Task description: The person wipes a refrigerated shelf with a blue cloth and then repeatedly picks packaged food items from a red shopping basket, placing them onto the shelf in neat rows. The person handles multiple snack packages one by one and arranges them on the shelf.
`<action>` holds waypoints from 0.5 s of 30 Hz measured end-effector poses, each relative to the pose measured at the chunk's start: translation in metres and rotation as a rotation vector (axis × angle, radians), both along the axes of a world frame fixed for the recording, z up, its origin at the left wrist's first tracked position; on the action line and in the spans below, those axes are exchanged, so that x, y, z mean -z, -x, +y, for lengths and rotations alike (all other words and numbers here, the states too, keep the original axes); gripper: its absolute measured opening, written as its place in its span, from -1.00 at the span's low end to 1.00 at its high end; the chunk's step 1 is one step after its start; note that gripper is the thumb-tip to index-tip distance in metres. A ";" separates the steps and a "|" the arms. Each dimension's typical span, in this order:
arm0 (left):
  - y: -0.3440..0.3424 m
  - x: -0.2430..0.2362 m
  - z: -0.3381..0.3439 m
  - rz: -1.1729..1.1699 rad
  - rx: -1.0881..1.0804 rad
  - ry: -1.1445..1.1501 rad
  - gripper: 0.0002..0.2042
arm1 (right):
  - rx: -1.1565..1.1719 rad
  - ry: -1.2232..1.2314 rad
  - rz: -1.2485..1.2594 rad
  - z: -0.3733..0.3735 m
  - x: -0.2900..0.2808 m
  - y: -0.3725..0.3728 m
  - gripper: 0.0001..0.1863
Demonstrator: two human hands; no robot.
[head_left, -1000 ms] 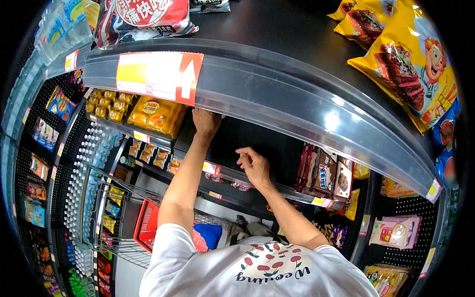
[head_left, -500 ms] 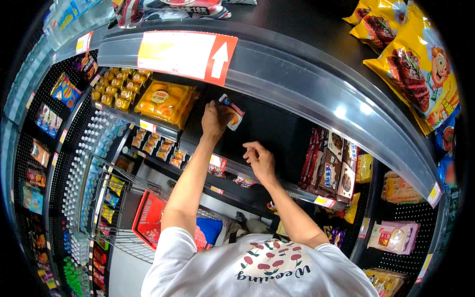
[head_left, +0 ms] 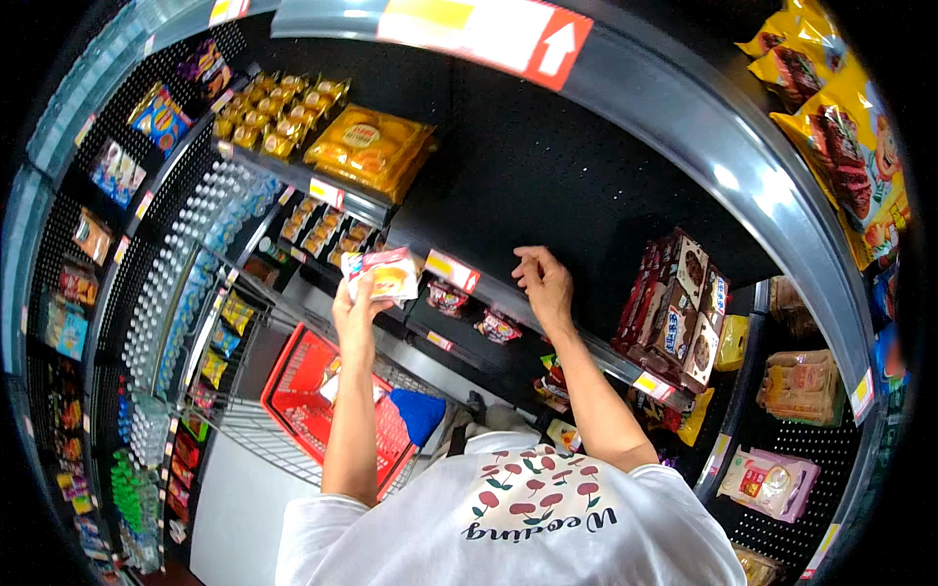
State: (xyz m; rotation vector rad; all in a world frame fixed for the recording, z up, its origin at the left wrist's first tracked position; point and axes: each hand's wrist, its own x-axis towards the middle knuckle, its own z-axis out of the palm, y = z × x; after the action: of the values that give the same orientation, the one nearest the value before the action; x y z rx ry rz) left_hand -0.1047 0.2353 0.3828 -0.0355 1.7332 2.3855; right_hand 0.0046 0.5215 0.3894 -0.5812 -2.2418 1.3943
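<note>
A small red-and-white packet of snack cake (head_left: 389, 276) is pinched in my left hand (head_left: 356, 311), with its picture side up, in front of the shelf edge. My right hand (head_left: 547, 288) hovers above the dark shelf (head_left: 479, 220), slightly bent fingers apart and nothing in them. Left on that shelf lies a stack of orange-yellow bags of round pastries (head_left: 366, 146). Toward the right stand brown cookie boxes (head_left: 674, 313) beside dark red packs.
Below my left arm stands a wire shopping cart (head_left: 249, 439) with a red basket (head_left: 293, 376) in it. A thick upper shelf edge (head_left: 674, 127) arcs overhead. Gold-wrapped pieces (head_left: 278, 112) sit far left, water bottles (head_left: 186, 254) lower. Yellow bags (head_left: 840, 146) hang over at upper right.
My left hand has drawn the packet from over the shelf back toward me and turned its picture side up. My right hand has shifted slightly right. The view has shifted too.
</note>
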 end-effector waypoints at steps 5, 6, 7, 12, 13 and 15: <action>-0.044 0.136 -0.126 -0.254 -0.383 0.078 -0.73 | -0.010 0.058 -0.009 0.001 0.003 0.002 -0.79; -0.056 0.156 -0.143 -0.324 -0.429 0.128 -0.71 | -0.005 0.059 -0.020 0.004 0.005 0.001 -0.79; -0.069 0.180 -0.160 -0.394 -0.500 0.140 -0.70 | -0.011 0.060 -0.010 0.006 0.005 0.001 -0.78; -0.144 0.297 -0.236 -0.720 -0.727 0.164 -0.68 | -0.055 0.009 0.013 0.004 0.007 0.003 -0.77; -0.153 0.298 -0.237 -0.794 -0.768 0.126 -0.68 | -0.055 -0.002 -0.006 0.004 0.006 0.002 -0.76; -0.165 0.301 -0.233 -0.844 -0.812 0.104 -0.70 | -0.036 -0.035 -0.048 0.006 0.004 0.001 -0.75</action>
State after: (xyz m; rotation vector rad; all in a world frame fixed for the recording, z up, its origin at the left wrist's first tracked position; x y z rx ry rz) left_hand 0.0608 0.0021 0.0817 -1.7525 1.5150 2.1106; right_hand 0.0038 0.5271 0.3857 -0.5711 -2.3206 1.3691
